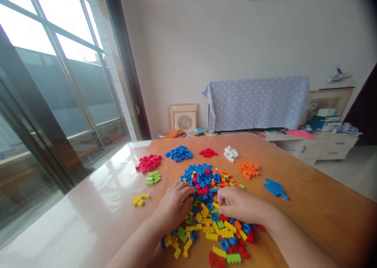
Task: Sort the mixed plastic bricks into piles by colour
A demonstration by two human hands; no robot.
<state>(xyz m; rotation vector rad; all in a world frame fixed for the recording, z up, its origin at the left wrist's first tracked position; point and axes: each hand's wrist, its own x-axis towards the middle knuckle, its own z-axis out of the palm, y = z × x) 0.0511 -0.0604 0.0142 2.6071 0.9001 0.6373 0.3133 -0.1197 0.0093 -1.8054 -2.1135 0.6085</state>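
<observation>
A mixed pile of plastic building bricks (207, 221) lies in front of me on the table. My left hand (175, 205) rests at the pile's left side, fingers bent over the bricks and thumb apart from them; nothing shows in its grasp. On the right side of the pile, my right hand (238, 203) has its fingers curled in, and whatever they may hold is hidden. Blue bricks (200, 173) crowd the far part of the pile. Closer to me are yellow bricks (210, 229), blue wheel-like rings (224, 244) and a lime-green brick (233, 258).
Around the pile on the wooden table (112, 221) sit colour groups: pink-red (149, 163), blue (179, 153), red (208, 153), white (231, 153), orange (249, 169), blue long pieces (275, 188), lime-green (153, 178) and yellow bricks (140, 199). A white cabinet (321, 148) stands beyond.
</observation>
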